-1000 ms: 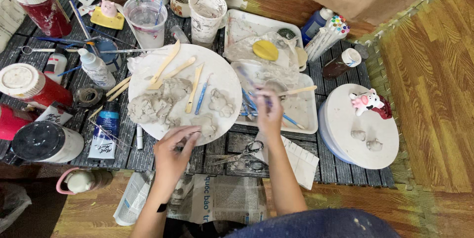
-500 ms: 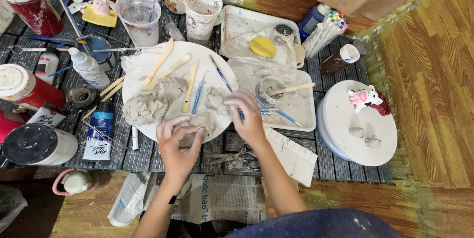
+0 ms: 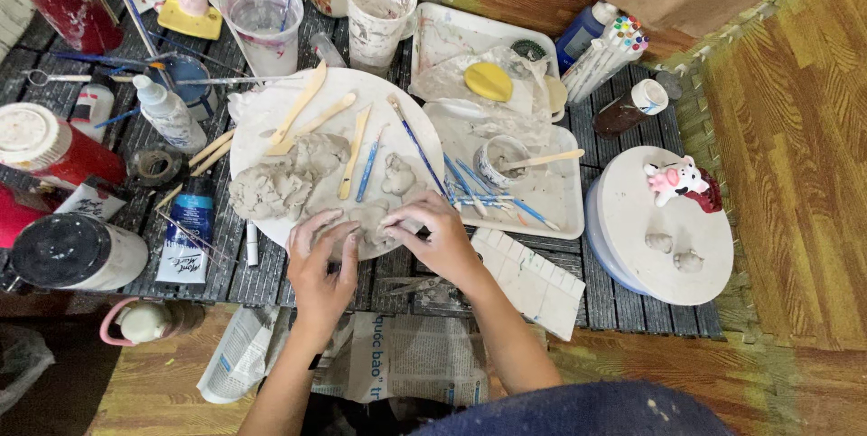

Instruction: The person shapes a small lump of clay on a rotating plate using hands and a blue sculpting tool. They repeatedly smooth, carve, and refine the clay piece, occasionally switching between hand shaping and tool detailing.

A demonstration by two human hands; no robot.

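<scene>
Clay lump (image 3: 372,224) on cluttered slatted table (image 3: 271,282)

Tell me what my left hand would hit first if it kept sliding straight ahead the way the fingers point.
Probably the small clay piece right at the fingertips of your left hand, on the near edge of the round white board. Past that lie clay lumps and a wooden modelling stick, though depth is hard to judge.

Grey clay lump (image 3: 370,224), soft, on round board's near edge.
</scene>
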